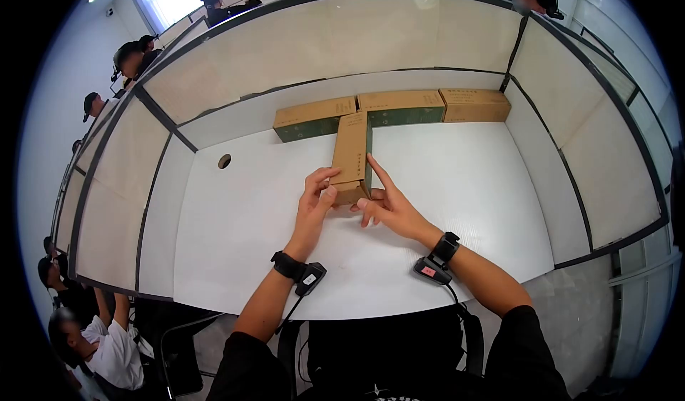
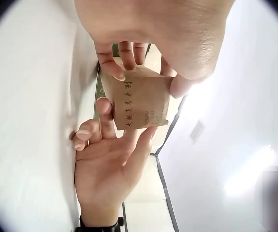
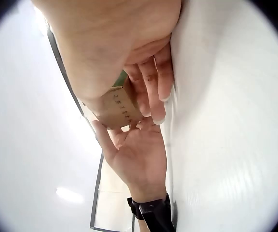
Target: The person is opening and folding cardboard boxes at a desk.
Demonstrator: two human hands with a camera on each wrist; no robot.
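A long brown cardboard box (image 1: 349,148) with a green side points toward me, its far end against the row of boxes. At its near end my left hand (image 1: 312,207) grips the left side, thumb by the end face and fingers reaching underneath. On the opposite side, my right hand (image 1: 398,212) holds the box with the index finger stretched along the green side and the thumb at the near corner. The left wrist view shows the box's end face (image 2: 141,104) with printed characters, between both hands. The near end is raised off the table in that view.
Along the back panel stand the left box (image 1: 314,115), the middle box (image 1: 401,107) and the right box (image 1: 477,105) in a row. The white table (image 1: 235,237) has a round hole (image 1: 225,161) at left. Low partitions (image 1: 335,37) enclose it; other people sit beyond.
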